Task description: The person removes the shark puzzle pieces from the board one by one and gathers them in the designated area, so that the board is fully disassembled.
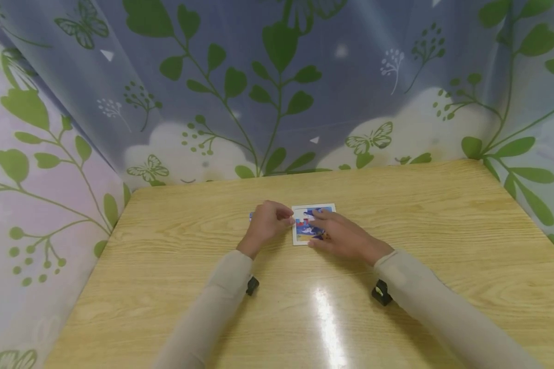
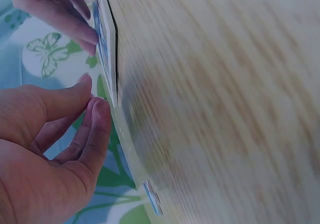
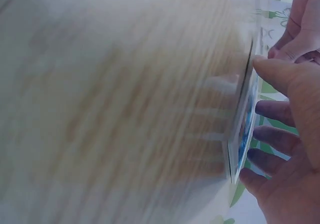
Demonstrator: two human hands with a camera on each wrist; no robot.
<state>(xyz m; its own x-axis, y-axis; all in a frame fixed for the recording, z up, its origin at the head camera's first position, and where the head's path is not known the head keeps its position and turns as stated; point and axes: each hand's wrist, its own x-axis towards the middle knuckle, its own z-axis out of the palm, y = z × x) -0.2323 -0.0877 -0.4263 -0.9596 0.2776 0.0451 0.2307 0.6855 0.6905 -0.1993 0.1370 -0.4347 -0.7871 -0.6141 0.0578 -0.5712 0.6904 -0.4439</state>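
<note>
A small jigsaw puzzle (image 1: 307, 230) in a white-bordered tray lies on the table, its picture mostly blue with red and yellow patches. White backing shows in the upper left of the picture. My left hand (image 1: 266, 223) is at the tray's left edge, thumb and fingertips drawn close together; I cannot tell whether a piece is between them. From the right, my right hand (image 1: 346, 236) rests over the puzzle with fingers spread and extended, its thumb (image 3: 272, 72) at the near edge. Part of the picture is hidden beneath it.
A loose puzzle piece (image 2: 152, 198) lies on the table left of the left hand, mostly covered by that hand in the head view. The wood-grain table (image 1: 175, 266) meets a leaf-patterned curtain (image 1: 240, 102) at its back and sides.
</note>
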